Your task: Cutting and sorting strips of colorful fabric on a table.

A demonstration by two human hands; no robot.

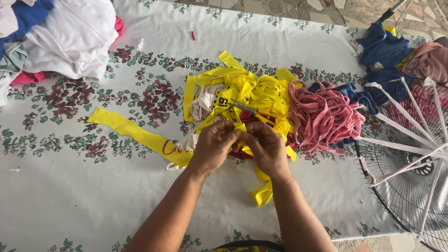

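Yellow fabric strip (241,127) sits pinched between both hands near the middle of the table (70,205), a little toward its near edge. The left hand (213,147) and the right hand (266,148) are pressed close together, fingertips meeting on the strip, each clamped on it. Its loose end (262,193) trails down under the right wrist toward the near edge.

Just beyond the hands lies a heap of yellow strips (252,91), with orange-handled scissors (254,112) resting on top. A long yellow band (135,133) stretches from the heap toward the left edge. Touching the heap on its right is a tangle of pink strips (322,116), with blue cloth (382,49) farther toward the far right corner. A wire fan guard (410,163) wrapped with white strips overhangs the right edge. Folded white and blue garments (70,37) are piled at the far left corner.
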